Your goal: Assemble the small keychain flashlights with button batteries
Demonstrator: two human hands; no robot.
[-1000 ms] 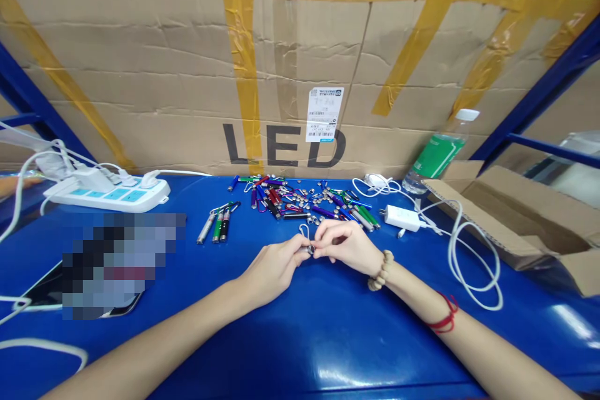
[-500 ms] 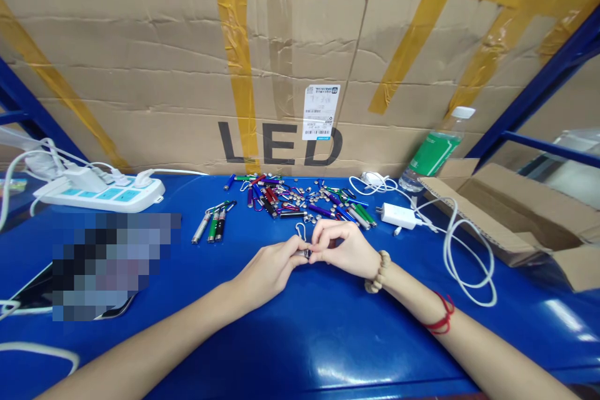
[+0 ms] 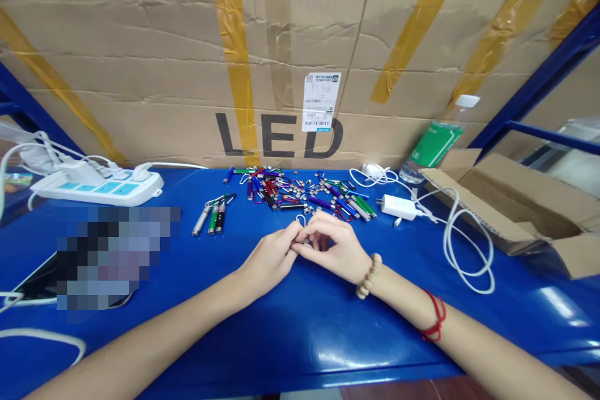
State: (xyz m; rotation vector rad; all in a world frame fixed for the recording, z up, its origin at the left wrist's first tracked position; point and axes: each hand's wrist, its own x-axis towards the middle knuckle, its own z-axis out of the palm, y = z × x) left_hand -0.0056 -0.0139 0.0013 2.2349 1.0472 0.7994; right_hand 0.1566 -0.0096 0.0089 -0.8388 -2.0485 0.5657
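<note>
Above the middle of the blue table, my left hand (image 3: 272,253) is closed round a small silver keychain flashlight (image 3: 305,240), mostly hidden by fingers. A silver carabiner clip (image 3: 300,219) sticks out beyond the fingertips. My right hand (image 3: 337,244) meets the left, its thumb and fingers pinched on the flashlight's near end; exactly what they grip there is covered. Just beyond lies a pile of coloured flashlight tubes (image 3: 321,202), with clips and button cells (image 3: 297,189) scattered among them. To the left, three flashlights with clips (image 3: 215,217) lie side by side.
A power strip (image 3: 135,190) with plugs and a blurred-out flat device (image 3: 117,256) are at the left. On the right are a white charger (image 3: 398,207) with its cable, a bottle (image 3: 434,144) and an open cardboard box (image 3: 525,200). A large carton (image 3: 178,75) stands behind.
My right fingers have moved left and closed over the flashlight's end, covering more of it. The view has tilted slightly down.
</note>
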